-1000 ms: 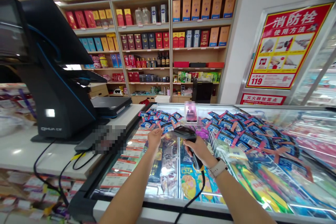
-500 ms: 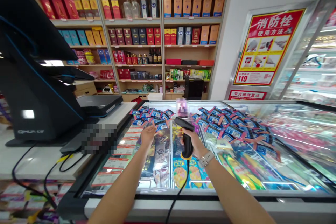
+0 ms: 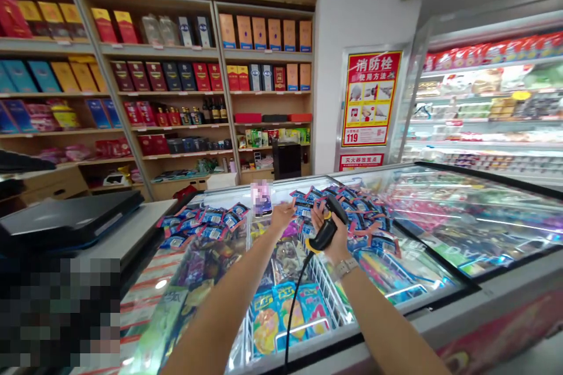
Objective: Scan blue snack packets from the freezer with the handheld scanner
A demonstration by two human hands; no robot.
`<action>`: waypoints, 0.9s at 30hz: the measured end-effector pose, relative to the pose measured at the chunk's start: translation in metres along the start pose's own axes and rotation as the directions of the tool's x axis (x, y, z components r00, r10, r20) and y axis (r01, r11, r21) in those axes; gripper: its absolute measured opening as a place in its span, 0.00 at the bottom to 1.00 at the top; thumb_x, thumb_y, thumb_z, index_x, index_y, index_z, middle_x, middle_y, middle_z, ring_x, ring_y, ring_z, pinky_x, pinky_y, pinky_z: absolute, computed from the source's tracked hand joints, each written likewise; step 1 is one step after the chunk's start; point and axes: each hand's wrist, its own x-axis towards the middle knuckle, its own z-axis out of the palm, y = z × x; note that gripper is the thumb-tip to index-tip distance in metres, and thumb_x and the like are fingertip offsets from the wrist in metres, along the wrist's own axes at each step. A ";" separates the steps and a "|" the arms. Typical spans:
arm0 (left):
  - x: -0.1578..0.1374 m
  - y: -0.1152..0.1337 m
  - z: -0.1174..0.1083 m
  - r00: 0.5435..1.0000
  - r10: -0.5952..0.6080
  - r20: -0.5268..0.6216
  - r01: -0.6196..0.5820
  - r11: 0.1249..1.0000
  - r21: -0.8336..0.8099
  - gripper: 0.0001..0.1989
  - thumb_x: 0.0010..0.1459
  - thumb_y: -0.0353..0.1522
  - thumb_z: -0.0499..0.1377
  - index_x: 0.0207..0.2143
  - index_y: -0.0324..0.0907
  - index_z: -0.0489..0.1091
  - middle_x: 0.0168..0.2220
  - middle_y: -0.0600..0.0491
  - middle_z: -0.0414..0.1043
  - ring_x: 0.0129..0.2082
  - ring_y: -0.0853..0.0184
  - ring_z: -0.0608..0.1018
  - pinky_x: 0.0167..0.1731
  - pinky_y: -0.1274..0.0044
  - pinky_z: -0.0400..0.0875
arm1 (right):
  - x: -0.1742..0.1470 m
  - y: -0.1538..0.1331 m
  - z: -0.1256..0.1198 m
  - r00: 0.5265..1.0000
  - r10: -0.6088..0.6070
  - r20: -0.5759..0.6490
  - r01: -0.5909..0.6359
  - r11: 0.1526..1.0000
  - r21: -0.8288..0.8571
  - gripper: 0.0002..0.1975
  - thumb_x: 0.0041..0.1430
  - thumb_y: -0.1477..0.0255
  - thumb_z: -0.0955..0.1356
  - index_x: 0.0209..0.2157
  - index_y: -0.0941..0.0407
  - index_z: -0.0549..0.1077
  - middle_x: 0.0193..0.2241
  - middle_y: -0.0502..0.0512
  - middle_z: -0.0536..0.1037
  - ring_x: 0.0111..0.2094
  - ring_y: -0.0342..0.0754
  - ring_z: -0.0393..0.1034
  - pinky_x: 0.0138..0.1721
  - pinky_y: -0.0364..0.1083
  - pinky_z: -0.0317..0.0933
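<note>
My right hand (image 3: 339,241) is wrapped around a black barcode scanner (image 3: 324,235), whose cable hangs down over the freezer's front. The scanner's head is tilted up to the right, above a heap of small blue packets (image 3: 360,221) with pink ends. My left hand (image 3: 284,215) has its fingers closed at the left end of one blue packet (image 3: 302,207) at the near-left edge of that heap. A smaller pile of the same packets (image 3: 213,215) lies to the left. Both groups rest on the glass top of a chest freezer (image 3: 352,337).
A phone (image 3: 263,202), partly blurred, stands between the piles. On the counter at left sits a flat black device (image 3: 74,217). Wire baskets (image 3: 323,287) of frozen goods show through the glass. Shelves of boxed bottles (image 3: 176,76) line the back; a lit fridge (image 3: 488,105) stands at right.
The view has turned right. My left hand has gone from the left pile to the right heap, taking a packet's end there. The scanner has moved right, its head now pointing differently.
</note>
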 end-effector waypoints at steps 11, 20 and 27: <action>0.013 -0.035 0.045 0.965 0.234 0.120 -0.262 0.881 0.393 0.11 0.54 0.28 0.62 0.41 0.45 0.79 0.42 0.49 0.80 0.42 0.62 0.79 0.47 0.70 0.71 | 0.030 0.003 -0.026 0.974 -0.069 -0.218 0.068 0.998 -0.014 0.05 0.48 0.64 0.69 0.27 0.50 0.72 0.33 0.52 0.82 0.46 0.49 0.76 0.46 0.47 0.71; 0.028 0.002 -0.055 0.952 0.306 0.025 -0.278 0.821 0.499 0.12 0.56 0.30 0.61 0.43 0.42 0.78 0.47 0.45 0.77 0.48 0.57 0.77 0.50 0.66 0.71 | 0.015 0.005 0.002 0.994 -0.095 -0.048 0.096 0.995 0.003 0.04 0.50 0.68 0.70 0.29 0.52 0.73 0.35 0.54 0.83 0.47 0.50 0.76 0.47 0.47 0.70; 0.000 0.011 -0.227 0.929 0.293 -0.225 0.119 0.339 0.933 0.23 0.58 0.37 0.59 0.55 0.39 0.70 0.59 0.39 0.66 0.61 0.50 0.65 0.60 0.60 0.59 | 0.005 0.099 0.059 0.962 0.266 0.056 -0.262 0.963 -0.070 0.04 0.51 0.69 0.71 0.28 0.54 0.74 0.35 0.56 0.83 0.45 0.50 0.77 0.44 0.44 0.71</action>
